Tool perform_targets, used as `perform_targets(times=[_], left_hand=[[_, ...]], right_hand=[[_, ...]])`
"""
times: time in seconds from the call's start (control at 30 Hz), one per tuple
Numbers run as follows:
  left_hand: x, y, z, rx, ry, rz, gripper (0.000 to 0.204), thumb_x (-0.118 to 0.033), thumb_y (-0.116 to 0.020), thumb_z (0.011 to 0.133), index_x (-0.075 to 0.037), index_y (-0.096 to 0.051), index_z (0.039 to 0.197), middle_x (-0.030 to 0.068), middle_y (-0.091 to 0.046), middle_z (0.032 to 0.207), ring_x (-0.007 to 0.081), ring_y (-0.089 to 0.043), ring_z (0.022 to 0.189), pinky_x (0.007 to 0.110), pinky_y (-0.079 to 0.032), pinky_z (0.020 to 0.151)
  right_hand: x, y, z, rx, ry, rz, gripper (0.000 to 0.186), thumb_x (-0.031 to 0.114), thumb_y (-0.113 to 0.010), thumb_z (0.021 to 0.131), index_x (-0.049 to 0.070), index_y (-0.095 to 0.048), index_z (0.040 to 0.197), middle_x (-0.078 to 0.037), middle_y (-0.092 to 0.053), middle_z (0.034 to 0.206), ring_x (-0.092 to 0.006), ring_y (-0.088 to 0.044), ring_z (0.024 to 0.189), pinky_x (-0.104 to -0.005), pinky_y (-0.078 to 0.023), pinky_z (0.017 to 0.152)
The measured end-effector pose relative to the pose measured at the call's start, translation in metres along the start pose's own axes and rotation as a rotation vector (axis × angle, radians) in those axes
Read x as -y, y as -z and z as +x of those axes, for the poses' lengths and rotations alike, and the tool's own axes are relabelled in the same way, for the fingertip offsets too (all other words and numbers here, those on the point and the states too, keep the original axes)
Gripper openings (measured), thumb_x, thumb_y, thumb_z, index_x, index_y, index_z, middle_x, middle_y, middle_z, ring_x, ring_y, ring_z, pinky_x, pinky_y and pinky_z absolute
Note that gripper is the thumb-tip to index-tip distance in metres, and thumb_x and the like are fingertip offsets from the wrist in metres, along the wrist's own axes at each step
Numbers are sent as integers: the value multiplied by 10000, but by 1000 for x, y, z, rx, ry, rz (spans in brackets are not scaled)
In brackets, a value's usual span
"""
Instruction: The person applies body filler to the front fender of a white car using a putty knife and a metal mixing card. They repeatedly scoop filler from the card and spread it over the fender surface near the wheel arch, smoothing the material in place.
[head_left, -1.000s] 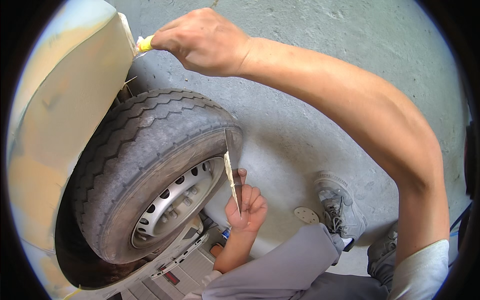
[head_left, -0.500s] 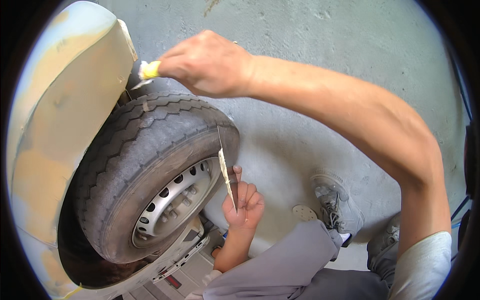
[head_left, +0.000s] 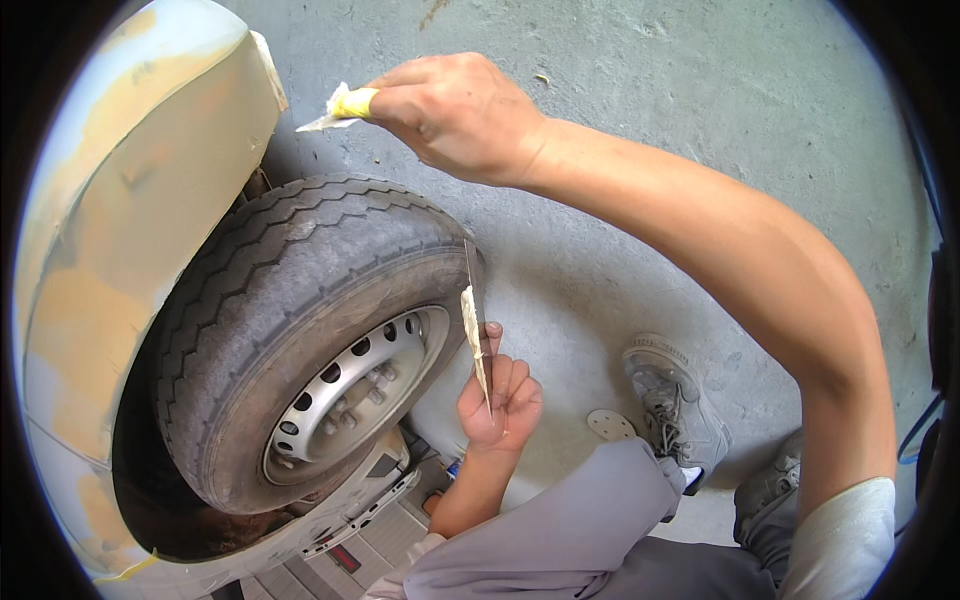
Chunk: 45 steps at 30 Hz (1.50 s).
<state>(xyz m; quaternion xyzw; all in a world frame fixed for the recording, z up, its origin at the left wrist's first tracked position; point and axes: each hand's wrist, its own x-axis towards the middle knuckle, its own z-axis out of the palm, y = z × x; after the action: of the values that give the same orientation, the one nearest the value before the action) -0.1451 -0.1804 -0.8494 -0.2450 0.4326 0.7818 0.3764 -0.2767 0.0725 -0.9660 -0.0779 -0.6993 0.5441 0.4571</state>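
1. The wheel (head_left: 320,345) is taken as landmark; its tread is turned up and left in the view, and its silver rim is seen at lower right.
2. Above the wheel, a scraper (head_left: 353,103) is held by the right hand (head_left: 458,118); its yellow grip is pinched between narrowed fingers, and its blade, smeared with whitish paste, is pointed left.
3. Up and left of the wheel, a panel (head_left: 165,185) is seen, marked with tan and cream patches; in the view a narrow gap is left between its edge and the blade.
4. Just right of the wheel, a thin plate (head_left: 470,263) is held nearly edge-on by the left hand (head_left: 502,402); the fingers are partly curled about its lower end, though their exact grip cannot be told.
5. A ridge of cream paste (head_left: 470,312) is carried along the plate, whose upper end is overlapped with the wheel's right edge in the view; whether they are touching cannot be told.
6. Farther right of the wheel, on the grey floor (head_left: 640,270), a pale disc (head_left: 610,425) is seen just beside a grey shoe (head_left: 672,405).
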Motion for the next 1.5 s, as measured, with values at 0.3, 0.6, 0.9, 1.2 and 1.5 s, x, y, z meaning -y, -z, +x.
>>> perform_targets(times=[0.3,0.6,0.9,1.2,1.5], left_hand=[[0,-3,-3,-24,-12,-5,357,-192,-498,1078,-68,-473,1412,-22,-362,582,83,-315,541,228,-270,494],[-1,0,-2,-37,-9,-4,381,-222,-520,1074,-60,-467,1415,-22,-368,582,79,-322,544,221,-276,494],[-2,1,3,-56,10,36,396,-218,-522,1070,-70,-492,1436,-24,-347,572,81,-317,550,223,-265,492],[-4,4,2,-56,9,37,358,-219,-508,1082,-58,-501,1402,-25,-351,577,78,-311,550,223,-263,490],[-6,11,-7,-59,-43,14,428,-174,-515,1054,-54,-476,1464,-42,-367,608,75,-320,559,223,-275,525]], right_hand=[[-4,-32,32,49,-76,17,333,49,-546,896,142,-778,1117,-67,-762,1183,-297,-714,1071,-422,-593,918],[21,-22,10,-254,-49,184,122,20,-685,833,69,-754,920,-94,-764,914,-315,-735,790,-400,-605,686],[17,-14,17,-103,-20,161,177,29,-577,800,71,-728,883,-106,-745,920,-340,-727,865,-461,-594,776],[13,6,19,54,-20,-13,281,13,-553,823,76,-754,1010,-100,-779,997,-306,-747,905,-428,-601,787],[35,17,0,186,-63,62,275,40,-621,834,87,-689,1096,-78,-757,972,-331,-743,858,-456,-606,719]])
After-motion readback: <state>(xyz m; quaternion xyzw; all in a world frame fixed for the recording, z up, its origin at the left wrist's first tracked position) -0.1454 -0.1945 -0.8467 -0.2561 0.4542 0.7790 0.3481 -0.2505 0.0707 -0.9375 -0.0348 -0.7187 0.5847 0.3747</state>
